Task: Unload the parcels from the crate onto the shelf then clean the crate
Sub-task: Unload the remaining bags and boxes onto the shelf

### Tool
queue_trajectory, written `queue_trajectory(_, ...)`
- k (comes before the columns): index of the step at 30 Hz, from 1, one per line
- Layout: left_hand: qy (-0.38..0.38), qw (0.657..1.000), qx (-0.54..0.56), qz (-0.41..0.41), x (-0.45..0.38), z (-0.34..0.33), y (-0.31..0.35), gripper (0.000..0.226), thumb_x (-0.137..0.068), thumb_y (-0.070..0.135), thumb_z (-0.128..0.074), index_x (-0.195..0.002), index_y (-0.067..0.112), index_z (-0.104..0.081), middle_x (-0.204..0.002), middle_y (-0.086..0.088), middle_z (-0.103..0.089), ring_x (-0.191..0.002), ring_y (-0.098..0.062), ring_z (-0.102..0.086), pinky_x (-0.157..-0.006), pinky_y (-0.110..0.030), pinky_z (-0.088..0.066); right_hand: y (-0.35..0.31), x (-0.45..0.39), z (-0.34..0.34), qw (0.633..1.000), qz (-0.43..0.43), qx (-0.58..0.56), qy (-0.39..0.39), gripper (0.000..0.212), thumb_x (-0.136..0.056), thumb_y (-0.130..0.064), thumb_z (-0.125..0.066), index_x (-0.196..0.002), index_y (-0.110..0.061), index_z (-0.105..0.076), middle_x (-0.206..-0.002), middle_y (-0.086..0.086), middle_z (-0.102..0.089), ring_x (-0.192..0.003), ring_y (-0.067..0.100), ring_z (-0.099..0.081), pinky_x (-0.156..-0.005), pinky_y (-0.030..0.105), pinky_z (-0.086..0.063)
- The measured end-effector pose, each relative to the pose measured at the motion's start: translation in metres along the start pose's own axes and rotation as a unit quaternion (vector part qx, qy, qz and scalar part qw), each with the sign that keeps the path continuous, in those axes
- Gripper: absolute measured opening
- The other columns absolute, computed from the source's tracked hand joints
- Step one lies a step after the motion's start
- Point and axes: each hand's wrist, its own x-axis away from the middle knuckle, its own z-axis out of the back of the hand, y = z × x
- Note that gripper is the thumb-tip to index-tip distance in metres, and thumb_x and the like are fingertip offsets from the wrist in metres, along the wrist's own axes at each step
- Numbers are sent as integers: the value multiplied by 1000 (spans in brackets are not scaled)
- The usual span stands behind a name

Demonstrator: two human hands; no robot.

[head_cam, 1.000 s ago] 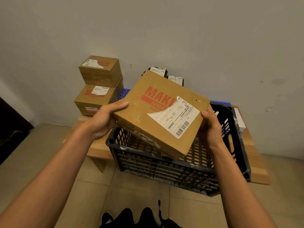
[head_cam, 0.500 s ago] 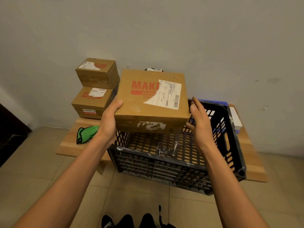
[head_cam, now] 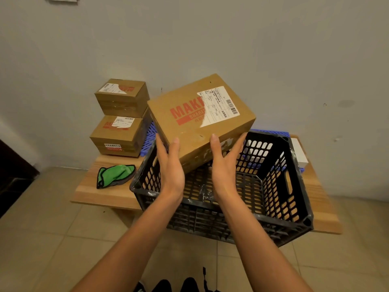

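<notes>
Now both hands hold up a big box [head_cam: 200,121] over the black crate [head_cam: 280,186]. Flat, straight fingers of the left hand [head_cam: 171,167] and right hand [head_cam: 224,165] press its near side. Two small boxes [head_cam: 119,116] are stacked on the wooden shelf [head_cam: 101,197].

**Colour rundown: brown, black, green**

Big parcel [head_cam: 195,123] is showing tan cardboard with red lettering and a white barcode label. Crate [head_cam: 290,199] is looking black with whitish smears. Cloth [head_cam: 114,174] is glowing green, black-edged. Bench [head_cam: 109,192] is looking light wood.
</notes>
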Motion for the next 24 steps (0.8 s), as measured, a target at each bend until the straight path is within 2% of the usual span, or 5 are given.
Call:
queue_trajectory(5, -5, 1000, -12, 0, 12, -7, -9, 78, -91, 57, -54, -159, 46, -16, -157, 12, -40, -139, -6, -45, -118, -45, -37, 2, -4, -3, 1000, -16, -26, 5, 107, -70, -82, -66, -145, -67, 9, -169, -14, 5, -157, 18, -1, -120, 63, -23)
queue_trajectory(11, -23, 998, -21, 46, 9, 9, -10, 76, -88, 62, -53, -156, 46, -22, -153, 16, -45, -135, -2, -46, -113, -55, -40, 6, -14, 7, 997, -6, -66, 29, 97, -78, -64, -71, -152, -61, -7, -162, -13, -31, -143, 15, -41, -113, 56, -40)
queue_trajectory(17, 50, 996, -63, -34, -38, 53, 22, 78, -87, 64, -54, -155, 32, -34, -150, 9, -47, -136, -7, -47, -114, -43, -42, 5, -17, 0, 999, 20, -47, 12, 86, -81, -64, -66, -152, -57, -18, -153, -18, -43, -137, 12, -48, -111, 55, -43)
queue_trajectory(20, 45, 990, -105, -82, -59, 79, 41, 68, -87, 64, -54, -148, 34, -45, -134, 22, -55, -120, 6, -56, -99, -27, -50, 3, -16, -15, 998, 38, -38, -19, 81, -83, -61, -66, -152, -56, -23, -145, -28, -49, -132, 8, -53, -107, 51, -49)
queue_trajectory(24, 5, 985, -141, -96, -75, 113, 54, 34, -95, 42, -62, -128, 46, -59, -117, 19, -68, -106, -3, -67, -76, -15, -54, 2, -16, -46, 997, 48, -21, -64, 82, -82, -63, -66, -153, -52, -27, -145, -24, -50, -129, 4, -56, -103, 43, -53)
